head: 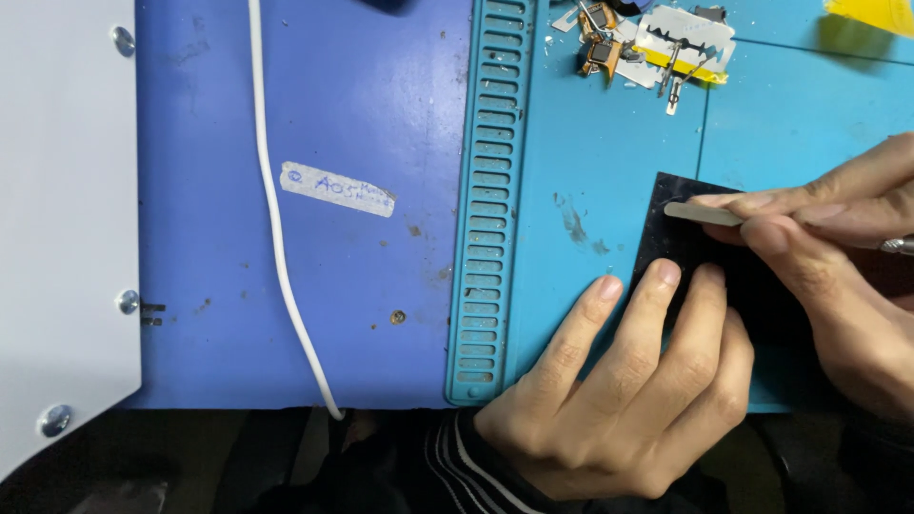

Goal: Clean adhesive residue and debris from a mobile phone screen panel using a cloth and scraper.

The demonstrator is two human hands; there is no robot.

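1. Far left of the teal mat (609,171), a white panel (57,209) with screws covers the edge of the blue desk (381,124). A thin white cable (276,219) runs down the desk beside it, and a strip of labelled tape (338,188) is stuck flat between cable and mat.
2. The mat's slotted rail (487,200) forms its left border. Small metal parts and a white blade-like piece (657,48) lie at the mat's top edge, well apart from the hands and seemingly set aside.
3. On the mat's lower right lies a flat black board (681,224).
4. The left hand (619,390) rests below it with its fingers (657,295) stretched flat and close together, tips pressing the board's lower edge. They grip nothing; judged from the pose, they pin it against sliding.
5. The right hand (838,257) comes in from the mat's right edge, its fingers pinched shut on a slim tool with a pale flat tip (700,212), held pen-like. The tip touches the board's upper part.
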